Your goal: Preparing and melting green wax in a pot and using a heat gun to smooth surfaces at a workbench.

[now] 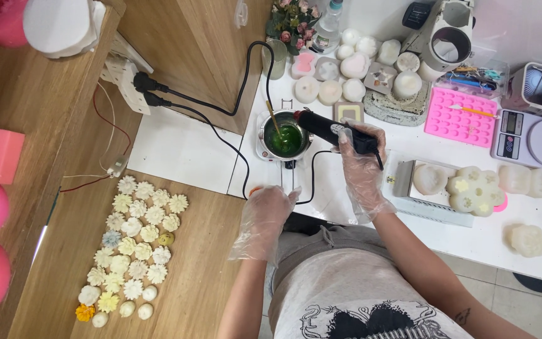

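My right hand (pixel 362 164), in a clear plastic glove, grips the handle of a black heat gun (pixel 334 130) whose nozzle points left at a small metal pot (pixel 283 135) of green liquid. The pot stands on a small white electric hot plate (pixel 265 149), and a thin stick (pixel 273 116) leans in the liquid. My left hand (pixel 265 216), also gloved, rests empty at the white table's (pixel 478 242) front edge, just below the hot plate, with its fingers loosely curled.
Several small pale wax flowers (pixel 134 248) lie on the wooden surface at left. A flower-shaped candle (pixel 475 190) and a metal tray (pixel 431 182) sit right of my right hand. Behind are a pink mould (pixel 460 116), a digital scale (pixel 534 139), round candles (pixel 330 91) and black cables (pixel 214 125).
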